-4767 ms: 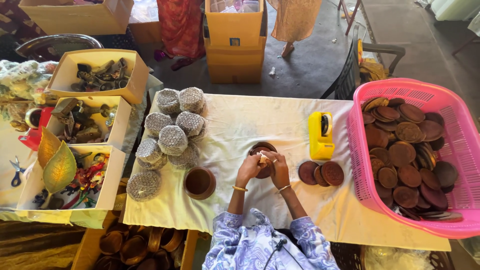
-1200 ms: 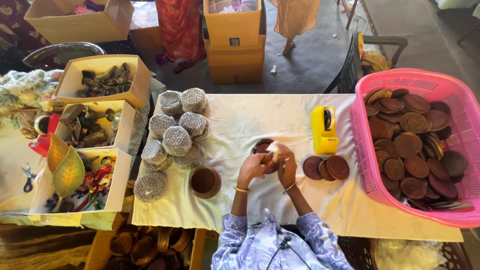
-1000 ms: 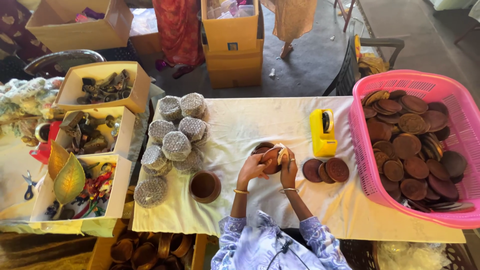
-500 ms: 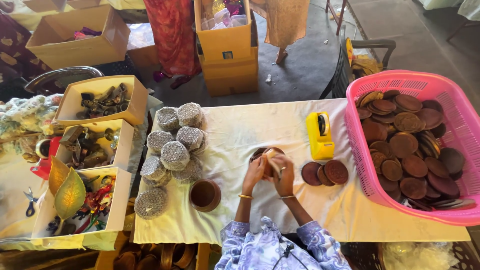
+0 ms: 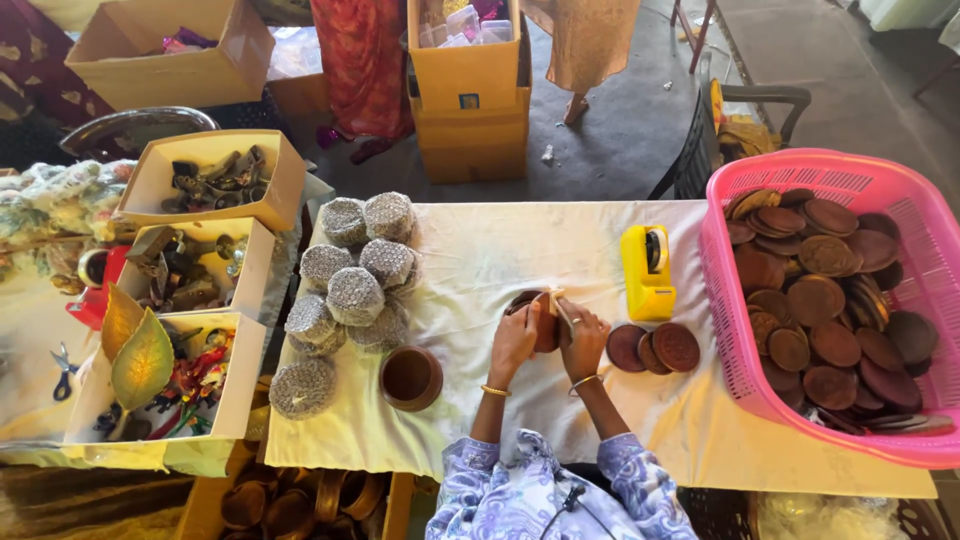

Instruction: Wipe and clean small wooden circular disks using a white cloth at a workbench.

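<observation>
Both the left hand (image 5: pixel 515 340) and the right hand (image 5: pixel 583 340) are clamped on one brown round box (image 5: pixel 528 312) at the worktop's (image 5: pixel 480 250) centre. Wrapped boxes (image 5: pixel 350 290) are stacked at 9 o'clock. At 3 o'clock, three brown lids (image 5: pixel 655 347) and a full pink basket (image 5: pixel 900 440) remain, so much looks left.

Round brown clay dish (image 5: pixel 530 318), tilted on edge above the white cloth, at the table's centre; pale strip (image 5: pixel 556 305) across its 3 o'clock rim. Three matching brown discs (image 5: pixel 655 347) lie flat, overlapping, toward 3 o'clock.
</observation>
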